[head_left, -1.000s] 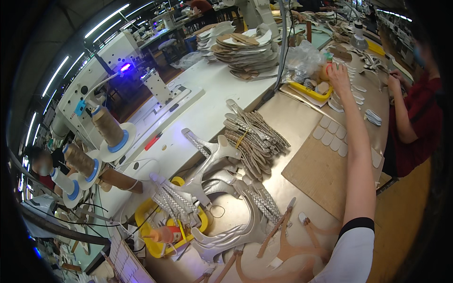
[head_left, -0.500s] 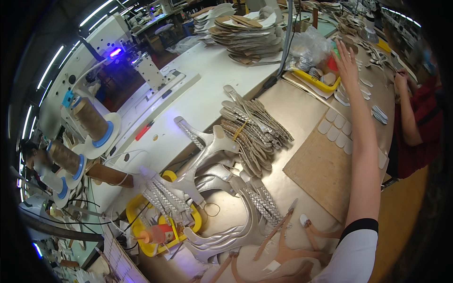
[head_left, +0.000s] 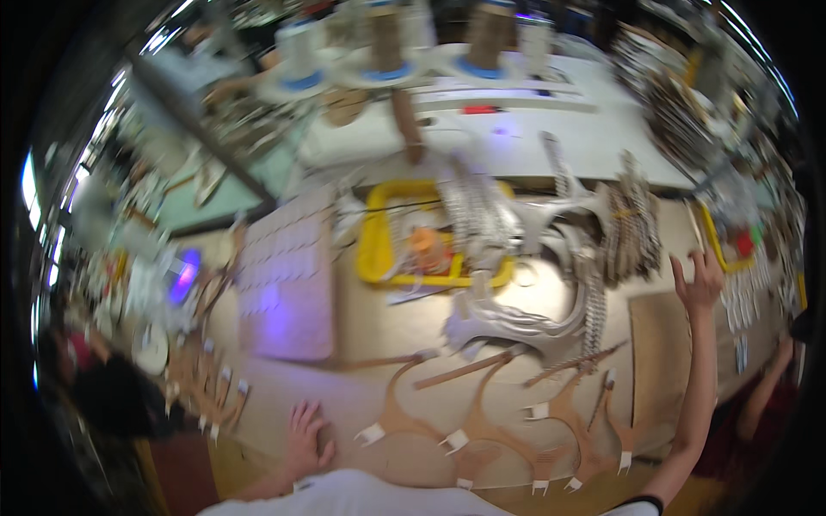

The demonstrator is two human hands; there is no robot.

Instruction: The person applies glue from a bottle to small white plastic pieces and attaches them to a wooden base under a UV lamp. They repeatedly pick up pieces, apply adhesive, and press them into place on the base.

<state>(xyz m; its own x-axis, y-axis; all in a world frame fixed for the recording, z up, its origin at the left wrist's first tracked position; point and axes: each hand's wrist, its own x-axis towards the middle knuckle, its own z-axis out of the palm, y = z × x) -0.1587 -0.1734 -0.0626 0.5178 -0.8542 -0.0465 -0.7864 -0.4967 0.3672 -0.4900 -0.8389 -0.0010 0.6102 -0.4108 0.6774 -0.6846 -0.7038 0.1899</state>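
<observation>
Head view, blurred by motion. Left hand [head_left: 303, 440] lies flat on the near edge of the counter [head_left: 379, 318], fingers spread, grip empty, just left of the row of tan Y-shaped leather cut pieces [head_left: 482, 421] with pale tabbed ends. Right hand [head_left: 699, 282] is raised at the end of an outstretched arm, fingers open and loosely curled, holding nothing; it hovers above the far corner of a brown board [head_left: 658, 361] and near a small yellow tray [head_left: 730, 245] at the right, contents too blurred to name beyond something red and green. Mid-counter sits a larger yellow tray [head_left: 376, 245]: inside, an orange object [head_left: 426, 245] and pale scraps; a bundle of silver woven straps [head_left: 477, 219] drapes over its right rim. Silver cut pieces [head_left: 516, 318] lie just in front of the tray. A stack of tan braided straps [head_left: 632, 225] lies right of it. Left of the tray, a board of small pale pieces in rows [head_left: 284, 284].
</observation>
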